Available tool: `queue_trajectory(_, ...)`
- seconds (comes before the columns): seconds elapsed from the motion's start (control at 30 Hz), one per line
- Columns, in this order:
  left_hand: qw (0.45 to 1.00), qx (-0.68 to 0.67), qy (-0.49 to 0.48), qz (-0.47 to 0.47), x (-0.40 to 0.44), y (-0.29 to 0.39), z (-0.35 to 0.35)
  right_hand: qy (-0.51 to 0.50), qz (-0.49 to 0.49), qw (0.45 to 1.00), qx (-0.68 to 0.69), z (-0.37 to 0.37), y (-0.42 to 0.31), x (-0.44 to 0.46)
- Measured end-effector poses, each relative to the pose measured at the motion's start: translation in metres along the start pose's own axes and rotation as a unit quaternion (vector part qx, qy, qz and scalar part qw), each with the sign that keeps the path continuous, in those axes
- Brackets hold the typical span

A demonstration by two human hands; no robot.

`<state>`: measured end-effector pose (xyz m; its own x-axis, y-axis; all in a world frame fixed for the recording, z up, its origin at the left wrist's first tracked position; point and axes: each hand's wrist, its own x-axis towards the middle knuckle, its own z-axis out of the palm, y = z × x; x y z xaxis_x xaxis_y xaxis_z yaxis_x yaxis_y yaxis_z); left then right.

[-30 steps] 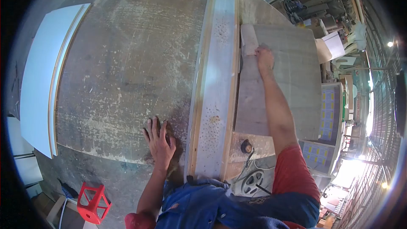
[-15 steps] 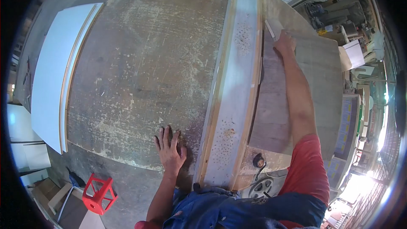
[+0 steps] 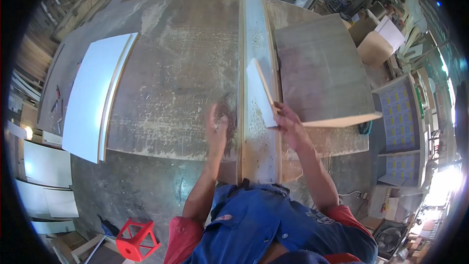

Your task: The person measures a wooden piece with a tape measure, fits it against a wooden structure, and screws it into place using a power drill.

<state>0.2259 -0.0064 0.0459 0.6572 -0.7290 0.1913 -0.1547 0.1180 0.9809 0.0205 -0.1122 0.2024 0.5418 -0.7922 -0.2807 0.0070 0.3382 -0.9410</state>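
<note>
My right hand (image 3: 289, 121) is closed on the near end of a small white board strip (image 3: 262, 95) with a bare wood edge. The strip is tilted over a long, narrow white panel (image 3: 255, 154) with wood-coloured edges and scattered chips on its face. This panel runs away from my waist across the worktable (image 3: 171, 83). My left hand (image 3: 218, 124) is smeared by motion just left of the panel, above the worn tabletop. How its fingers are held is not clear, and no object shows in it.
Stacked white panels (image 3: 97, 98) lie on the table's left side. A large brown board (image 3: 317, 68) rests on the right, its near edge pale. A red plastic stool (image 3: 138, 239) stands on the floor at lower left. Shelving with yellow-marked sheets (image 3: 396, 117) is at right.
My right hand has come back towards me and left, carrying the white strip over the long panel. My left hand has left its spread pose on the tabletop. The camera's view has shifted.
</note>
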Motion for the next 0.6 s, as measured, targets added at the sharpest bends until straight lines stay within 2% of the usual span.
queue_trajectory(0.03, 0.997, -0.049, -0.058, 0.007, -0.004, 0.028, 0.008, -0.031, 0.006, 0.999, 0.008, 0.007, 0.004, -0.022)
queue_trajectory(0.1, 0.964, -0.235, -0.108, -0.059, -0.020, 0.111, 0.028, -0.070, 0.010, 0.997, 0.021, 0.015, 0.012, -0.057)
queue_trajectory(0.17, 0.963, -0.229, -0.118, -0.074, -0.039, 0.145, 0.025, -0.133, -0.009, 0.991, -0.022, 0.018, 0.017, -0.080)
queue_trajectory(0.23, 0.963, -0.226, -0.114, -0.091, -0.061, 0.162, 0.020, -0.149, -0.020, 0.987, -0.060, 0.010, 0.023, -0.098)
queue_trajectory(0.3, 0.959, -0.272, -0.049, -0.066, -0.085, 0.172, 0.011, -0.157, -0.116, 0.968, -0.156, -0.016, 0.033, -0.111)
queue_trajectory(0.37, 0.961, -0.273, -0.012, -0.028, -0.106, 0.183, -0.006, 0.008, -0.197, 0.948, -0.250, -0.098, 0.081, -0.094)
queue_trajectory(0.4, 0.959, -0.282, 0.000, 0.004, -0.118, 0.188, -0.014, 0.125, -0.194, 0.955, -0.186, -0.122, 0.089, -0.094)
queue_trajectory(0.43, 0.961, -0.273, 0.030, 0.010, -0.131, 0.192, -0.018, 0.295, -0.184, 0.907, -0.235, -0.146, 0.080, -0.100)
queue_trajectory(0.47, 0.960, -0.274, 0.055, 0.011, -0.142, 0.197, -0.020, 0.380, -0.299, 0.781, -0.395, -0.249, 0.132, -0.071)
queue_trajectory(0.5, 0.958, -0.275, 0.080, 0.012, -0.154, 0.201, -0.022, 0.516, -0.148, 0.746, -0.394, -0.307, 0.157, -0.069)
queue_trajectory(0.53, 0.958, -0.267, 0.108, 0.019, -0.168, 0.203, -0.022, 0.493, 0.089, 0.484, -0.717, -0.404, 0.194, -0.055)
queue_trajectory(0.57, 0.953, -0.272, 0.134, 0.022, -0.183, 0.201, -0.020, 0.605, 0.075, 0.599, -0.518, -0.489, 0.235, -0.062)
queue_trajectory(0.6, 0.948, -0.276, 0.157, 0.027, -0.197, 0.202, -0.019, 0.628, 0.075, 0.640, -0.435, -0.496, 0.233, -0.076)
